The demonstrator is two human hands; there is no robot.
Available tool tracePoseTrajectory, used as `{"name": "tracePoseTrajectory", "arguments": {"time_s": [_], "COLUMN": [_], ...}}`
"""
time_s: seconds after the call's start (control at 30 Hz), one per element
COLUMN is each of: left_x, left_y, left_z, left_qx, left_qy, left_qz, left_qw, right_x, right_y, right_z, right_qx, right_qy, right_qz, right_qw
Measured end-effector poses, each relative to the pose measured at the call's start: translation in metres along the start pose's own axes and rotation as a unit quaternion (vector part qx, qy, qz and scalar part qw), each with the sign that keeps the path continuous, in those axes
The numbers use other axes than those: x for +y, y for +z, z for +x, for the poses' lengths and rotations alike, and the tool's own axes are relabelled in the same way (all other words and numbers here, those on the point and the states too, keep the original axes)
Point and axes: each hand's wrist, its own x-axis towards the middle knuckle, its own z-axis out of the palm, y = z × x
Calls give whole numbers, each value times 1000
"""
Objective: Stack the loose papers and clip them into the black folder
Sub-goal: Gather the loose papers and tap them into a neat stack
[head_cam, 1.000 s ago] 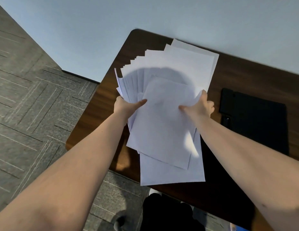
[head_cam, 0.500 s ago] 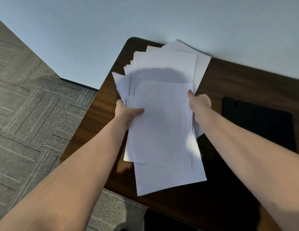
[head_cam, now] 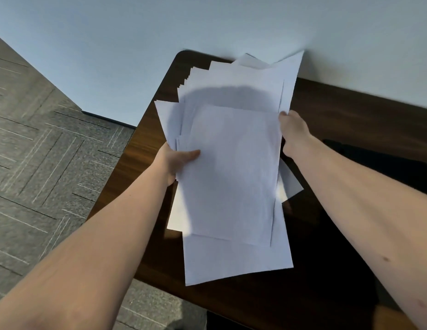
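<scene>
A loose, fanned bundle of white papers (head_cam: pixel 234 167) is held over the dark wooden table (head_cam: pixel 350 120), its sheets splayed at different angles. My left hand (head_cam: pixel 174 160) grips the bundle's left edge with the thumb on top. My right hand (head_cam: pixel 292 132) holds the right edge, fingers hidden behind the sheets. The black folder (head_cam: pixel 386 163) lies flat on the table to the right, partly covered by my right forearm.
The table stands against a pale wall (head_cam: pixel 207 25), with its rounded left corner near the papers' top. Grey patterned carpet (head_cam: pixel 41 163) lies to the left and below the table's near edge.
The fanned sheets have been drawn closer together and turned more upright. My right hand has slid up along the right edge; the view has tilted.
</scene>
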Motion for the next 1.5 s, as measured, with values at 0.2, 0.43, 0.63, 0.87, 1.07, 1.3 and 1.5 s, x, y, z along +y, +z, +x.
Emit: {"name": "tracePoseTrajectory", "arguments": {"time_s": [0.2, 0.43, 0.63, 0.87, 1.07, 1.3, 1.5], "left_x": [-2, 10, 21, 18, 29, 72, 132], "left_y": [0, -9, -10, -3, 13, 21, 27], "left_z": [1, 5, 8, 14, 6, -13, -51], "left_qx": [25, 12, -28, 30, 13, -16, -18], "left_qy": [3, -6, -47, -37, 60, 173, 267], "left_qz": [-49, -24, 77, 67, -9, -12, -49], "left_qw": [998, 1000, 996, 997, 998, 985, 962], "right_x": [5, 8, 6, 2, -7, -21, -67], "right_y": [-25, -41, -27, -3, 14, -5, -24], "right_z": [10, 10, 0, -6, -14, -18, -44], "right_qx": [-89, -201, -271, 1, -95, -207, -254], "right_qy": [15, 40, 16, -80, -39, -69, -158], "right_qz": [-72, -142, -306, -171, -107, 38, 194], "right_qw": [993, 968, 912, 982, 989, 975, 934]}}
